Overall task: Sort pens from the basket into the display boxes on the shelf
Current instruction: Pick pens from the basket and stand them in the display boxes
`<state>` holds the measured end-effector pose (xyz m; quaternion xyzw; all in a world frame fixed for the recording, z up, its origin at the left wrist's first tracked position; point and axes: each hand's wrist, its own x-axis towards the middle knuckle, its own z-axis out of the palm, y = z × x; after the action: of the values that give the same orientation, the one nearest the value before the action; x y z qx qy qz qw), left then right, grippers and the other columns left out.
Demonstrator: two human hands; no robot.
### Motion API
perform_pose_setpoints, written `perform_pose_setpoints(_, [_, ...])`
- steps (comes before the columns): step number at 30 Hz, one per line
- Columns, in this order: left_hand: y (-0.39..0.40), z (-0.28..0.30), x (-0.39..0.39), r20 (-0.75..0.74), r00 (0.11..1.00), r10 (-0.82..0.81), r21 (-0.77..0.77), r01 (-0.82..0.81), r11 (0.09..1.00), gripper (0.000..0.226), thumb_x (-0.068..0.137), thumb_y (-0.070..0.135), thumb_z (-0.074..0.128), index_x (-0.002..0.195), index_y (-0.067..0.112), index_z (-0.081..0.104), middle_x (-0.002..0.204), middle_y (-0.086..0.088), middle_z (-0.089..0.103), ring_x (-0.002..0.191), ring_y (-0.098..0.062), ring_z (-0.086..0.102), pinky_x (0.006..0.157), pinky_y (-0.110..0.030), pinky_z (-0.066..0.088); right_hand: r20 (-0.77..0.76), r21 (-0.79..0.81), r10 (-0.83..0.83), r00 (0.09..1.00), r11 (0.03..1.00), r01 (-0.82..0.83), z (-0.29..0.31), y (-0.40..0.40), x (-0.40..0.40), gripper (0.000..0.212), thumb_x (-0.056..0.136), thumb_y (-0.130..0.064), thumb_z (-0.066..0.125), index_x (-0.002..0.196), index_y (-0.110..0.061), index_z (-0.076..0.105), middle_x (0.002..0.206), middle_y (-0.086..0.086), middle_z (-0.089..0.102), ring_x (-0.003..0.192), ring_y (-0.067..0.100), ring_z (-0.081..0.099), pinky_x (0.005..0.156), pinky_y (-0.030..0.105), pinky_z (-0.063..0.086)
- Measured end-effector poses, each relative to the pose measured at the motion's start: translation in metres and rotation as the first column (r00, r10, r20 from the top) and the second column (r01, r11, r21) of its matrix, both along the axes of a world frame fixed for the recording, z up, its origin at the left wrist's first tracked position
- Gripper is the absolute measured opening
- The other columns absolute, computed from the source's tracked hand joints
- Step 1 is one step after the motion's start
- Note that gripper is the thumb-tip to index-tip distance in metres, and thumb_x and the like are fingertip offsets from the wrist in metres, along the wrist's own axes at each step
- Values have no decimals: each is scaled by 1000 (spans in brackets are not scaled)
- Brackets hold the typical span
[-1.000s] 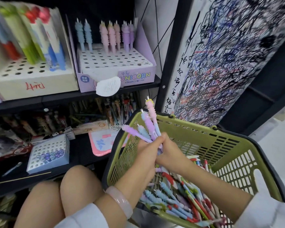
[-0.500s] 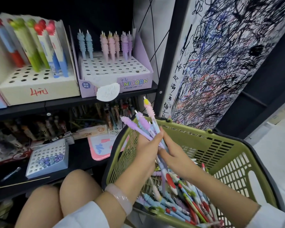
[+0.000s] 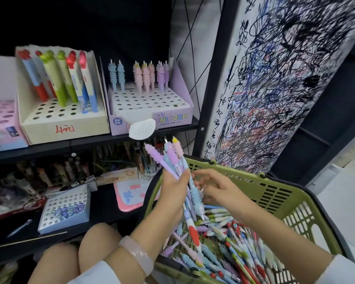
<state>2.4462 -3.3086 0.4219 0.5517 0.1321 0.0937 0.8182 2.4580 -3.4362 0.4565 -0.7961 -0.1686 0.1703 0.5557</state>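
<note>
My left hand grips a bunch of pastel unicorn pens above the green basket, their ridged tops pointing up toward the shelf. Just to its right, my right hand has loosely spread fingers that touch the lower part of the bunch. Several mixed pens fill the basket. On the upper shelf stands the lilac UNICORN display box with several matching pens in its back row. Left of it is a cream display box holding red, green and blue pens.
A pink box sits at the far left of the upper shelf. The lower shelf carries a white holed box with beads, a pink pad and a loose pen. A scribbled white panel rises right of the black shelf post. My knees are below.
The bunch in my left hand has risen toward the shelf and fanned out. My right hand has let go of the bunch and opened. The view has tilted upward.
</note>
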Motion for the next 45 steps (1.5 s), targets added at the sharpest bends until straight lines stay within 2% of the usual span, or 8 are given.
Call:
perform_pose_setpoints(7, [3, 2, -2, -14, 999, -30, 50, 31, 998, 39, 93, 14, 53, 130, 24, 44, 110, -13, 64, 100, -28, 64, 89, -53, 50, -25, -8, 74, 997, 997, -75, -6, -7, -6, 50, 89, -1, 56, 118, -41, 47, 108, -7, 65, 94, 0, 63, 77, 13, 50])
perform_pose_setpoints(13, [13, 0, -6, 13, 996, -88, 161, 84, 983, 35, 93, 19, 54, 125, 31, 46, 88, 9, 70, 80, -5, 67, 74, -31, 52, 102, -50, -110, 989, 992, 115, 4, -11, 4, 25, 89, -12, 56, 111, -25, 56, 87, -4, 70, 77, 2, 66, 67, 13, 52])
perform_pose_setpoints(18, [25, 6, -19, 57, 977, -204, 289, 180, 940, 50, 93, 26, 54, 138, 36, 35, 129, 12, 56, 119, -12, 53, 104, -43, 40, 125, 100, -250, 960, 966, 239, 29, -3, 25, 9, 94, -14, 50, 94, -18, 58, 89, 4, 60, 56, -1, 61, 56, 13, 51])
perform_pose_setpoints(22, [35, 27, -20, 161, 958, -237, 362, 167, 917, 53, 94, 24, 52, 141, 35, 30, 138, -3, 49, 127, -20, 46, 108, -42, 35, 124, 207, -313, 942, 936, 284, 50, 22, 39, 9, 95, -19, 51, 95, -14, 59, 93, 10, 61, 62, 9, 67, 63, 23, 58])
perform_pose_setpoints(30, [93, 86, -2, 262, 961, -87, 380, -19, 925, 23, 94, 20, 52, 107, 37, 45, 84, 11, 69, 68, 7, 64, 56, -6, 45, 225, 383, -321, 920, 897, 220, 117, 89, 92, 7, 91, -22, 58, 92, -16, 62, 82, 1, 68, 71, 8, 65, 69, 22, 55])
perform_pose_setpoints(35, [132, 116, 13, 238, 971, -5, 360, -83, 929, 12, 93, 20, 53, 104, 25, 53, 89, 2, 69, 77, -11, 65, 82, -35, 53, 409, 372, -401, 820, 894, 251, 155, 121, 134, 8, 90, -27, 61, 86, -21, 57, 75, -3, 64, 58, 6, 58, 55, 19, 50])
perform_pose_setpoints(38, [147, 126, 23, 231, 973, 15, 345, -96, 934, 28, 94, 20, 52, 122, 18, 48, 85, 3, 70, 70, -13, 65, 78, -36, 53, 538, 310, -409, 737, 909, 279, 174, 132, 168, 13, 89, -25, 61, 86, -15, 53, 79, 8, 65, 69, 21, 64, 71, 36, 55])
perform_pose_setpoints(45, [166, 135, 47, 238, 971, -7, 348, -79, 934, 30, 93, 23, 53, 123, 29, 49, 101, 1, 68, 91, -27, 62, 97, -54, 44, 742, 109, -352, 570, 903, 416, 174, 148, 229, 18, 90, -23, 60, 98, -7, 58, 83, 11, 63, 78, 24, 59, 69, 30, 45])
